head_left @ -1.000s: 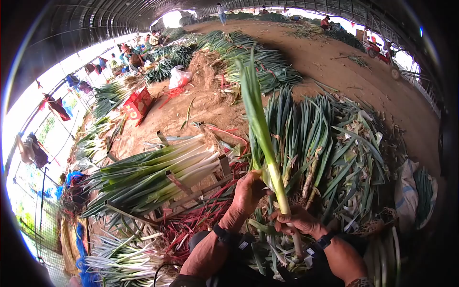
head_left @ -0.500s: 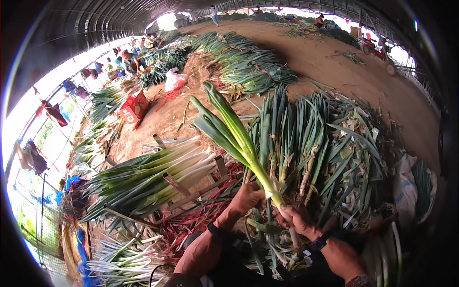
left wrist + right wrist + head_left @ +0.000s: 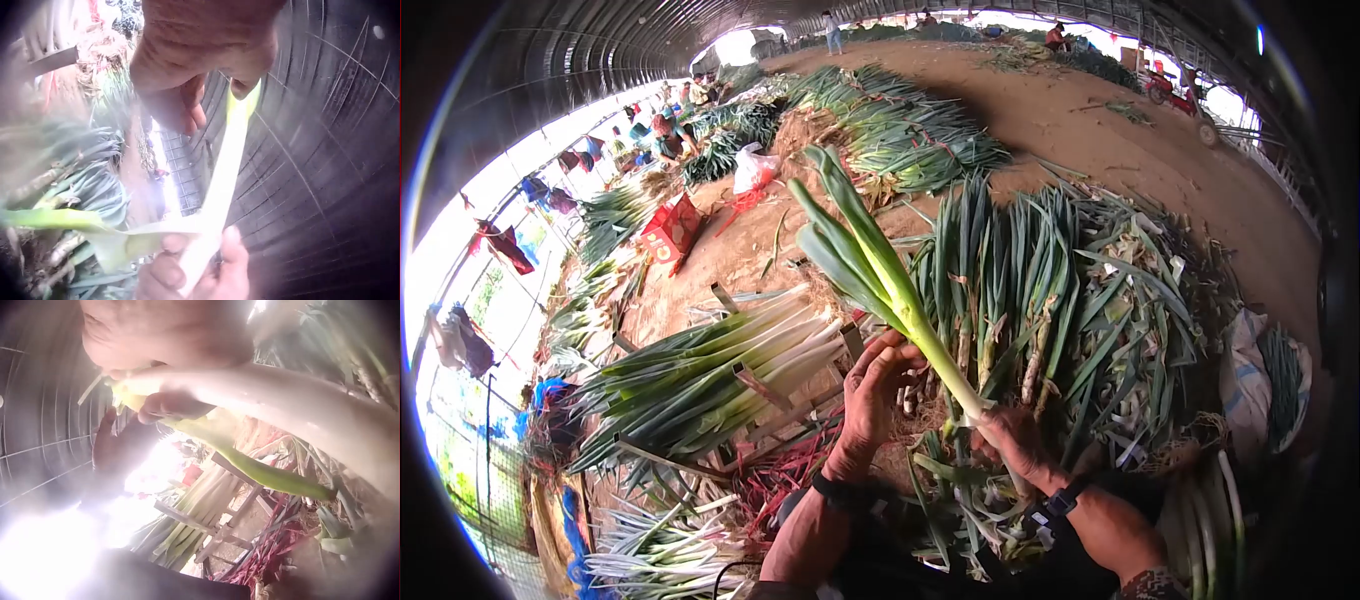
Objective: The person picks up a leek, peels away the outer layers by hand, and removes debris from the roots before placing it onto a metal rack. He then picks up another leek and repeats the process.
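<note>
A long green onion (image 3: 940, 365) slants up and to the left in front of the person, its leaves fanned at the top. The right hand (image 3: 1012, 437) grips its white stalk low down. The left hand (image 3: 870, 395) is beside the stalk farther up, fingers loosely extended and fingertips right at it. In the left wrist view, a fingertip of the left hand (image 3: 206, 44) overlaps the yellow-green part of the stalk. A loose strip of outer leaf (image 3: 269, 477) hangs away from the stalk by the right hand in the right wrist view.
Green onions (image 3: 700, 370) lie in a metal rack (image 3: 760, 385) at left, with red ties (image 3: 785, 470) beside it. Unpeeled onions (image 3: 1000, 270) and leaf scraps (image 3: 1135, 330) are heaped at right. Loose onions (image 3: 670, 540) lie front left. A red box (image 3: 671, 232) stands farther back.
The onion has tilted from nearly upright to the left. The left hand has loosened from around the stalk and shifted left and up. A leaf strip has come away. The right hand keeps its grip.
</note>
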`<state>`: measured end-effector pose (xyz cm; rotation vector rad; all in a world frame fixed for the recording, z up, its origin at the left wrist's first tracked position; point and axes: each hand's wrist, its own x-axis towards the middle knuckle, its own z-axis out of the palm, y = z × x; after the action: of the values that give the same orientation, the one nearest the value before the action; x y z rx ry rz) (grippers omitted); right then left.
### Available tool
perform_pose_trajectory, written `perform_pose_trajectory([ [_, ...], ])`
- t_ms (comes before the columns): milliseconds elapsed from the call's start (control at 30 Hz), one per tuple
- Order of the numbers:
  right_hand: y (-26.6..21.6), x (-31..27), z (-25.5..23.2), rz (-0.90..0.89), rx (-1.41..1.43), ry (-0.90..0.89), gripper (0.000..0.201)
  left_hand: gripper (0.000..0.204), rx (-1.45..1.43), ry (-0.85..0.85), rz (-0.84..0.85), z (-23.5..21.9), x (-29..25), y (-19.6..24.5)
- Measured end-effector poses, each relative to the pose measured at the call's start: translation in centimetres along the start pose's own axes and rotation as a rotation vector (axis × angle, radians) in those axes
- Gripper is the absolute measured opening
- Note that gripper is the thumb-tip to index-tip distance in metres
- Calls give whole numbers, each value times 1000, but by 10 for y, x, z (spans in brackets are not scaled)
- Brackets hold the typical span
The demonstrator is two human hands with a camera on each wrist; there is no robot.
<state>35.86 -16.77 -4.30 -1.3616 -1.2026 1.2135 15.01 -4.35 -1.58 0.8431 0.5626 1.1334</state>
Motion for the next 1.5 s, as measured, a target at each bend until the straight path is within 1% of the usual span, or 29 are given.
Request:
perform_pose_trajectory([
  [67, 8, 1, 7, -33, -135, 73, 43, 49, -35, 24, 36, 9, -3, 0],
  [100, 6, 3, 12, -87, -242, 137, 45, 44, -13, 62, 82, 21, -4, 1],
  [200, 18, 14, 12, -184, -486, 135, 46, 40, 84, 151, 67, 5, 6, -12],
  [233, 19, 14, 12, -3, -372, 57, 49, 38, 58, 235, 50, 4, 8, -15],
  [333, 3, 12, 24, 108, -205, -43, 59, 40, 48, 186, 57, 9, 2, -18],
  [367, 21, 19, 28, 189, -58, -39, 59, 41, 78, 128, 51, 7, -1, -19],
  [467, 14, 19, 42, 159, 61, -59, 56, 38, 36, 148, -7, 8, -3, -29],
  [500, 19, 21, 52, -73, 115, -57, 49, 37, 44, 147, 22, 12, -5, -23],
  [567, 25, 25, 59, 59, -98, 58, 42, 36, 35, 220, 70, 17, -9, -12],
  [600, 30, 26, 61, -8, -278, 70, 37, 36, 29, 264, 86, 19, -11, -8],
  [633, 35, 27, 63, -73, -466, 95, 33, 39, 83, 239, 136, 14, -10, -1],
  [667, 40, 29, 64, -134, -649, 133, 32, 42, 60, 276, 218, 10, -7, 3],
  [733, 72, 32, 68, -221, -559, 256, 43, 43, -61, 297, 230, -8, -2, 19],
  [767, 98, 33, 61, -213, -733, 281, 49, 44, -128, 358, 246, -13, -1, 29],
  [800, 101, 26, 51, -57, -776, 198, 54, 44, -197, 420, 265, -16, -3, 41],
  [833, 106, 20, 46, 41, -770, 176, 47, 45, -207, 435, 297, -20, -5, 52],
  [867, 110, 13, 42, 137, -764, 153, 41, 42, -274, 371, 280, -31, -9, 60],
  [967, 151, -14, 26, 174, -996, 137, 43, 40, -280, 376, 412, -56, -9, 73],
  [1033, 214, -40, 4, 93, -1115, 133, 45, 41, -289, 403, 447, -73, -11, 82],
  [1100, 228, -60, -11, 181, -1136, 123, 47, 42, -277, 433, 459, -83, -17, 91],
  [1167, 210, -87, -23, 435, -1048, 109, 49, 44, -313, 432, 466, -95, -20, 94],
  [1267, 250, -100, -38, 476, -1021, 132, 47, 44, -312, 439, 462, -101, -29, 91],
  [1300, 249, -102, -39, 486, -1023, 149, 39, 42, -313, 442, 453, -104, -32, 87],
  [1333, 267, -110, -53, 501, -1204, 42, 37, 40, -313, 438, 450, -108, -31, 86],
  [1367, 303, -125, -83, 513, -1386, -72, 35, 41, -250, 480, 491, -125, -32, 87],
  [1400, 302, -132, -92, 551, -1421, -73, 34, 42, -182, 516, 528, -146, -35, 95],
  [1433, 300, -139, -101, 590, -1457, -75, 32, 47, -231, 483, 639, -143, -43, 122],
  [1467, 278, -151, -106, 664, -1355, 16, 31, 50, -241, 405, 711, -141, -54, 138],
  [1500, 285, -145, -111, 917, -1143, -28, 36, 51, -273, 406, 711, -159, -58, 143],
])
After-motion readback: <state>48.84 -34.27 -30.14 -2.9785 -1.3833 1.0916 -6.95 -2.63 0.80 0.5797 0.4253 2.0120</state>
